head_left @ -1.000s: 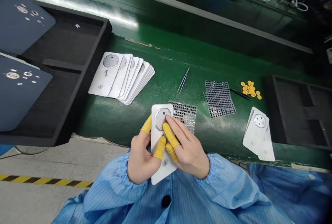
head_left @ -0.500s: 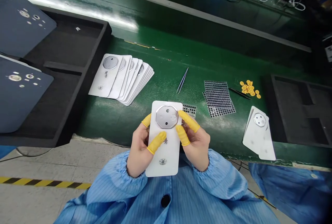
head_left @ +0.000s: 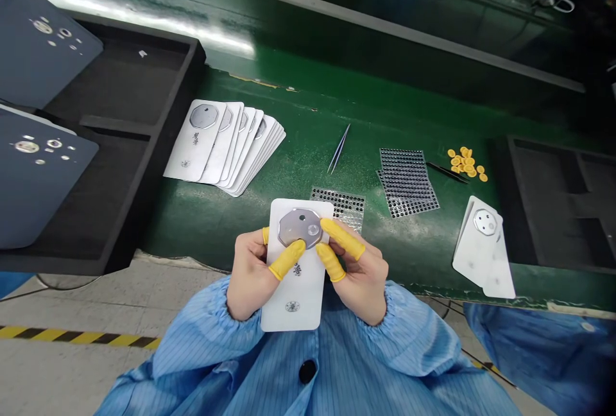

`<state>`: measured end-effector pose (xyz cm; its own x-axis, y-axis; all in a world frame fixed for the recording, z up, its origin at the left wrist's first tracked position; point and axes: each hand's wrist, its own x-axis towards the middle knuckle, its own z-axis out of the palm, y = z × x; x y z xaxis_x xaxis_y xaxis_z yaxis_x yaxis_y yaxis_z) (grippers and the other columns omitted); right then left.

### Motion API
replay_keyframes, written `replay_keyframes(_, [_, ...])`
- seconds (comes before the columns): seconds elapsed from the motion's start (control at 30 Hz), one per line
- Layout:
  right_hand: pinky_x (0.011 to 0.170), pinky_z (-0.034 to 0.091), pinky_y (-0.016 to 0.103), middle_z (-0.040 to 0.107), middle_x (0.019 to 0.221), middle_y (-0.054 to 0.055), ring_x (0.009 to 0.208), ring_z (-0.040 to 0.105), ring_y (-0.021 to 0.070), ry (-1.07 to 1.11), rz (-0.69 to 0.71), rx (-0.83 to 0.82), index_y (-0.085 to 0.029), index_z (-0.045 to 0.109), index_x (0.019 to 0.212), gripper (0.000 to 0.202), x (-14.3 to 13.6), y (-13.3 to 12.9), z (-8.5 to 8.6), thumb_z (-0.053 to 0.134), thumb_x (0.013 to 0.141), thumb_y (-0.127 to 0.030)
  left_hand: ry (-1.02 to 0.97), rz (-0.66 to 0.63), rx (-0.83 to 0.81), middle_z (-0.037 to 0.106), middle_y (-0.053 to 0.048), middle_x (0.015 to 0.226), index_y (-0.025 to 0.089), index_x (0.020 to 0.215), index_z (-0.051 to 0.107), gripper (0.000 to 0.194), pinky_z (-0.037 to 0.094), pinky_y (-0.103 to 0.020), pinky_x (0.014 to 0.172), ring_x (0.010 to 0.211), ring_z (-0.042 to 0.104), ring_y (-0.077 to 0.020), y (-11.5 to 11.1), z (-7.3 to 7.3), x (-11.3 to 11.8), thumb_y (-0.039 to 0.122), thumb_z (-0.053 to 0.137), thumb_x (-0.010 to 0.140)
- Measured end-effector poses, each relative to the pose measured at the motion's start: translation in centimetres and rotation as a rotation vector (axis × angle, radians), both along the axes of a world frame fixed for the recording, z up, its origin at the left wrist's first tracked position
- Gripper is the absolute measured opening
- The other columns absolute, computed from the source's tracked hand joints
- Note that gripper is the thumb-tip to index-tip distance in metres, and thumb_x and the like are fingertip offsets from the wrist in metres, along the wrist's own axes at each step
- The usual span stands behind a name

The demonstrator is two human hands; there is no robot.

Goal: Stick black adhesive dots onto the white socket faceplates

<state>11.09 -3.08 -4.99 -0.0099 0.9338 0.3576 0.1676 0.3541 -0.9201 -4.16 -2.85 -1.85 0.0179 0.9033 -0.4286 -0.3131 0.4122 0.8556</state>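
Note:
Both hands, yellow finger cots on their fingertips, are on a white phone back cover (head_left: 292, 287) held upright over the table's front edge. It carries a silver octagonal camera plate (head_left: 291, 226) with a small dark dot and a clear round spot. My left hand (head_left: 255, 275) is closed on the cover's left side, its thumb pressing the plate's lower edge. My right hand (head_left: 359, 268) is closed at the right side, index finger and thumb tips at the plate's right edge; its other fingers are hidden. Behind the cover lies a sheet of black dots (head_left: 349, 201), partly covered.
Similar white covers fan out left (head_left: 192, 159), beside a black tray (head_left: 178, 92) with blue-grey panels (head_left: 43, 178). Metal tweezers (head_left: 339, 148), dotted sheets (head_left: 409, 182), dark tweezers (head_left: 447, 173), yellow finger cots (head_left: 466, 162), two covers (head_left: 474, 246) and another black tray (head_left: 524, 204) lie rightward.
The cover has shifted left and slightly down in both hands. My left thumb has slid up onto the plate's lower edge, where a dark dot showed before. My right fingertips stay at the plate's right edge.

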Motion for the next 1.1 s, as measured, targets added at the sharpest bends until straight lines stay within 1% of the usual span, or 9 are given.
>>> replay_keyframes(0.2, [0.089, 0.061, 0.034, 0.067, 0.120, 0.002, 0.105, 0.067, 0.0184, 0.003, -0.018, -0.017, -0.031, 0.062, 0.122, 0.045, 0.3, 0.3, 0.0, 0.064, 0.083, -0.010, -0.010, -0.096, 0.058, 0.075, -0.003, 0.074, 0.016, 0.081, 0.075, 0.019, 0.059, -0.024, 0.056, 0.061, 0.071, -0.0186, 0.2, -0.6, -0.3, 0.016, 0.081, 0.064])
replay_keyframes(0.33, [0.089, 0.061, 0.034, 0.067, 0.121, 0.001, 0.104, 0.068, 0.0184, -0.038, -0.018, 0.032, -0.033, 0.061, 0.123, 0.049, 0.3, 0.4, 0.4, 0.065, 0.081, -0.008, 0.002, -0.057, 0.061, 0.075, -0.003, 0.071, 0.016, 0.077, 0.077, 0.015, 0.059, -0.023, 0.055, 0.058, 0.070, -0.0178, 0.4, -0.6, -0.6, 0.016, 0.082, 0.063])
replay_keyframes(0.53, [0.090, 0.060, 0.031, 0.067, 0.121, -0.001, 0.104, 0.068, 0.0163, -0.041, -0.008, 0.052, -0.035, 0.059, 0.124, 0.054, -0.3, 0.2, 0.4, 0.065, 0.080, -0.004, 0.067, 0.008, 0.092, 0.073, -0.004, 0.063, 0.015, 0.071, 0.076, 0.012, 0.056, -0.023, 0.048, 0.051, 0.067, -0.0172, 0.1, -0.9, -0.5, 0.023, 0.081, 0.064])
replay_keyframes(0.7, [0.085, 0.061, 0.029, 0.067, 0.121, 0.001, 0.103, 0.068, 0.0164, -0.072, 0.031, -0.037, -0.032, 0.060, 0.125, 0.044, 0.1, 0.6, -0.2, 0.061, 0.085, -0.011, 0.130, -0.031, -0.012, 0.073, -0.005, 0.062, 0.012, 0.070, 0.072, 0.025, 0.056, -0.025, 0.046, 0.051, 0.067, -0.0187, 0.6, -1.1, -0.8, 0.033, 0.083, 0.061])
replay_keyframes(0.8, [0.092, 0.058, 0.035, 0.070, 0.115, 0.004, 0.103, 0.067, 0.0180, -0.349, 0.090, 0.040, -0.025, 0.063, 0.122, 0.034, 2.6, 4.5, 0.0, 0.053, 0.090, -0.017, 0.245, -0.219, -0.079, 0.074, -0.008, 0.069, 0.012, 0.081, 0.069, 0.038, 0.056, -0.029, 0.047, 0.055, 0.069, -0.0221, 2.6, -1.6, -2.6, 0.044, 0.079, 0.064])
replay_keyframes(0.87, [0.094, 0.055, 0.043, 0.071, 0.109, 0.008, 0.102, 0.067, 0.0219, -0.613, 0.077, 0.047, -0.019, 0.067, 0.114, 0.030, 4.3, 8.7, 0.4, 0.046, 0.093, -0.022, 0.423, -0.327, -0.003, 0.075, -0.011, 0.085, 0.012, 0.094, 0.067, 0.046, 0.060, -0.033, 0.055, 0.068, 0.072, -0.0253, 4.1, -2.3, -4.2, 0.050, 0.074, 0.069])
replay_keyframes(0.9, [0.089, 0.055, 0.044, 0.072, 0.102, 0.010, 0.096, 0.067, 0.0236, -0.749, 0.026, -0.024, -0.017, 0.067, 0.111, 0.029, 4.9, 11.0, 0.7, 0.045, 0.093, -0.025, 0.525, -0.350, 0.055, 0.074, -0.012, 0.095, 0.012, 0.102, 0.066, 0.050, 0.061, -0.036, 0.063, 0.077, 0.072, -0.0270, 4.6, -2.7, -5.0, 0.051, 0.071, 0.072])
replay_keyframes(1.0, [0.080, 0.054, 0.046, 0.069, 0.090, 0.016, 0.087, 0.067, 0.0295, -1.117, -0.156, -0.269, -0.008, 0.066, 0.102, 0.034, 4.9, 16.5, 1.1, 0.051, 0.090, -0.036, 0.838, -0.308, 0.243, 0.066, -0.016, 0.118, 0.011, 0.123, 0.055, 0.057, 0.058, -0.046, 0.085, 0.103, 0.066, -0.0312, 4.8, -3.6, -6.3, 0.049, 0.061, 0.081])
replay_keyframes(1.1, [0.079, 0.052, 0.046, 0.065, 0.100, 0.022, 0.089, 0.065, 0.0333, -1.291, -0.217, -0.323, -0.005, 0.064, 0.098, 0.033, 3.4, 19.6, 0.6, 0.056, 0.088, -0.036, 1.128, -0.220, 0.530, 0.051, -0.022, 0.137, 0.009, 0.131, 0.046, 0.054, 0.049, -0.052, 0.100, 0.125, 0.052, -0.0344, 3.2, -4.3, -6.4, 0.038, 0.053, 0.087])
